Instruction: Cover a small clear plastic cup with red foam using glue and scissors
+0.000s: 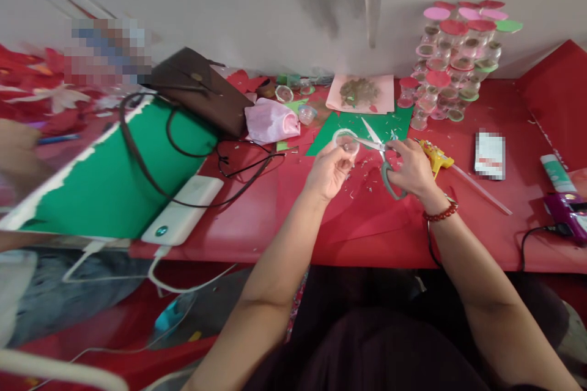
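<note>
My left hand (331,168) is closed on a small clear plastic cup (347,142), its round rim facing up. In my right hand (410,166) is a pair of scissors (373,137) with grey-green handles. The blades are spread apart, and the lower one reaches to the cup's rim. Beneath both hands lie red paper (339,214) and a green sheet (325,134), strewn with small whitish clippings. Just right of my right hand rests a yellow glue gun (435,157) with a long clear glue stick (486,190) in its back.
Stacked plastic cups with coloured paper discs (452,67) stand at the back right. A phone (490,155) lies on the right. On the left are a brown bag (197,85), a green board (119,177), a white power bank (183,211) with cables, and eyeglasses (243,162). Another person sits far left.
</note>
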Available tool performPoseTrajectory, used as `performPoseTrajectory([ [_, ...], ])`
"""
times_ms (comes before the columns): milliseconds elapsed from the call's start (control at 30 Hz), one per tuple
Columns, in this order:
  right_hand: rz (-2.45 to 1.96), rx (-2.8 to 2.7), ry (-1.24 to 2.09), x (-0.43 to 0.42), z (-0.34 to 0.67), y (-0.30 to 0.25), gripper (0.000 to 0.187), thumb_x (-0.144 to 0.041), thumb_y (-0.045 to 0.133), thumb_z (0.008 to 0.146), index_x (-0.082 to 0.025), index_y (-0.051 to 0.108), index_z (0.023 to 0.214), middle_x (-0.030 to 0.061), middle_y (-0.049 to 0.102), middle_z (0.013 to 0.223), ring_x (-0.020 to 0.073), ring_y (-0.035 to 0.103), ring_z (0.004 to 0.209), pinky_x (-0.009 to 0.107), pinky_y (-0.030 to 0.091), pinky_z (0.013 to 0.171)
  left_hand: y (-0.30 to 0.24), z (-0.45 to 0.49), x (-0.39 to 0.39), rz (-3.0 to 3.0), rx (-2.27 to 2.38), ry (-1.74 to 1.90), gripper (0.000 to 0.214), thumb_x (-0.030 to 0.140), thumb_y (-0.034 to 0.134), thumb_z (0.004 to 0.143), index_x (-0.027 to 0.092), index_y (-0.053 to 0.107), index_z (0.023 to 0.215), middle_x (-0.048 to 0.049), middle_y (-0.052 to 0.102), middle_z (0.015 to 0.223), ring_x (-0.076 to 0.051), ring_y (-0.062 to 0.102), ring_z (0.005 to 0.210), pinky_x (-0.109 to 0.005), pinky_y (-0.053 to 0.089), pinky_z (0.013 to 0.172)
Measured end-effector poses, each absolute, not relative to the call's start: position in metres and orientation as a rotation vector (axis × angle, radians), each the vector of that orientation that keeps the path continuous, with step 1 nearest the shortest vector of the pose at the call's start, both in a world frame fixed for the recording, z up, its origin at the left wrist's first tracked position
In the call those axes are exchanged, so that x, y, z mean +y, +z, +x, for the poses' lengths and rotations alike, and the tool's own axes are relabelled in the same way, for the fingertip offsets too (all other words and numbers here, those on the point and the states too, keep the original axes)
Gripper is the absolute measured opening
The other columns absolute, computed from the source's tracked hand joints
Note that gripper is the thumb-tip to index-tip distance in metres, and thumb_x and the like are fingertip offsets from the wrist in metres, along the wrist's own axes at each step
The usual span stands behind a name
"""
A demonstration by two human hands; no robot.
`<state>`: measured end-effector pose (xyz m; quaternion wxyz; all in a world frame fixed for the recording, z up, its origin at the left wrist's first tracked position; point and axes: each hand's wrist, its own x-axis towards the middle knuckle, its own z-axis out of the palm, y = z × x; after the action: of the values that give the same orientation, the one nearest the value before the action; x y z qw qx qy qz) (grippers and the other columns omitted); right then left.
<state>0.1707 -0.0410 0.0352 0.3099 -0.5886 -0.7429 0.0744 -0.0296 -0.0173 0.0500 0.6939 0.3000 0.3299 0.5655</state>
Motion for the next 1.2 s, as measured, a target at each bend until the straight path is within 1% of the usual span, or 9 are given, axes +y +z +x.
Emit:
performPoseTrajectory([
  [167, -1.526, -1.983, 0.193, -0.045, 0.163, 0.035, 0.047, -0.026, 0.062, 0.074, -0.018, 0.071, 0.119, 0.0142, 0.069, 0.104, 0.0317, 0.064, 0.102, 0.047, 0.054, 0.093, 0.052, -0.029, -0.018, 0.649, 0.732, 1.275, 0.031, 0.001, 0.063, 0.061, 0.014, 0.068, 0.088, 0.0000, 0.066, 0.077, -0.005, 0.056, 0.062, -0.015, 0.043, 0.056],
  [333, -1.569, -1.938, 0.193, -0.048, 0.161, 0.038, 0.047, -0.026, 0.062, 0.074, -0.019, 0.070, 0.119, 0.0141, 0.068, 0.105, 0.0318, 0.065, 0.100, 0.046, 0.055, 0.087, 0.053, -0.032, -0.018, 0.636, 0.693, 1.197, 0.027, 0.001, 0.060, 0.063, 0.014, 0.068, 0.086, -0.0001, 0.066, 0.075, -0.005, 0.055, 0.060, -0.015, 0.044, 0.055],
  [467, -1.523, -1.976, 0.182, -0.049, 0.161, 0.040, 0.046, -0.026, 0.062, 0.074, -0.019, 0.070, 0.118, 0.0143, 0.069, 0.106, 0.0323, 0.064, 0.102, 0.047, 0.054, 0.091, 0.056, -0.033, -0.019, 0.628, 0.711, 1.211, 0.029, 0.000, 0.058, 0.063, 0.014, 0.068, 0.087, 0.0015, 0.064, 0.071, -0.004, 0.055, 0.057, -0.013, 0.046, 0.054],
  [533, -1.528, -1.968, 0.199, -0.049, 0.162, 0.041, 0.046, -0.026, 0.062, 0.073, -0.019, 0.071, 0.118, 0.0142, 0.068, 0.106, 0.0318, 0.065, 0.101, 0.047, 0.055, 0.090, 0.058, -0.033, -0.019, 0.621, 0.713, 1.187, 0.029, 0.000, 0.057, 0.063, 0.014, 0.068, 0.085, 0.0003, 0.067, 0.072, -0.004, 0.055, 0.056, -0.012, 0.046, 0.053],
  [633, -1.564, -1.946, 0.191, -0.048, 0.162, 0.042, 0.047, -0.027, 0.062, 0.073, -0.019, 0.071, 0.118, 0.0140, 0.067, 0.104, 0.0318, 0.065, 0.099, 0.047, 0.055, 0.087, 0.059, -0.033, -0.020, 0.600, 0.717, 1.146, 0.027, 0.000, 0.058, 0.063, 0.012, 0.068, 0.084, -0.0022, 0.069, 0.074, -0.004, 0.054, 0.055, -0.012, 0.046, 0.052],
  [700, -1.549, -1.969, 0.181, -0.049, 0.161, 0.042, 0.047, -0.027, 0.062, 0.073, -0.019, 0.071, 0.119, 0.0136, 0.067, 0.104, 0.0318, 0.064, 0.099, 0.047, 0.055, 0.087, 0.060, -0.034, -0.021, 0.589, 0.722, 1.144, 0.028, 0.000, 0.058, 0.063, 0.011, 0.069, 0.086, -0.0012, 0.067, 0.071, -0.004, 0.054, 0.054, -0.013, 0.046, 0.052],
  [800, -1.522, -1.998, 0.207, -0.050, 0.160, 0.043, 0.048, -0.026, 0.062, 0.073, -0.019, 0.071, 0.120, 0.0136, 0.068, 0.104, 0.0313, 0.065, 0.100, 0.046, 0.054, 0.088, 0.061, -0.035, -0.021, 0.592, 0.708, 1.129, 0.029, -0.001, 0.057, 0.063, 0.012, 0.068, 0.086, 0.0002, 0.064, 0.070, -0.004, 0.054, 0.055, -0.014, 0.046, 0.053],
  [933, -1.559, -1.960, 0.219, -0.052, 0.159, 0.044, 0.048, -0.026, 0.061, 0.073, -0.019, 0.070, 0.120, 0.0143, 0.067, 0.107, 0.0314, 0.064, 0.100, 0.046, 0.054, 0.086, 0.062, -0.034, -0.020, 0.585, 0.688, 1.095, 0.026, -0.001, 0.056, 0.061, 0.012, 0.066, 0.081, -0.0024, 0.066, 0.073, -0.005, 0.053, 0.055, -0.014, 0.046, 0.053],
  [1200, -1.568, -1.950, 0.225, -0.053, 0.158, 0.046, 0.047, -0.025, 0.062, 0.074, -0.020, 0.070, 0.119, 0.0139, 0.068, 0.107, 0.0313, 0.064, 0.101, 0.046, 0.054, 0.088, 0.061, -0.036, -0.020, 0.603, 0.688, 1.091, 0.027, 0.000, 0.054, 0.062, 0.013, 0.067, 0.082, -0.0033, 0.066, 0.074, -0.006, 0.052, 0.056, -0.018, 0.047, 0.054],
])
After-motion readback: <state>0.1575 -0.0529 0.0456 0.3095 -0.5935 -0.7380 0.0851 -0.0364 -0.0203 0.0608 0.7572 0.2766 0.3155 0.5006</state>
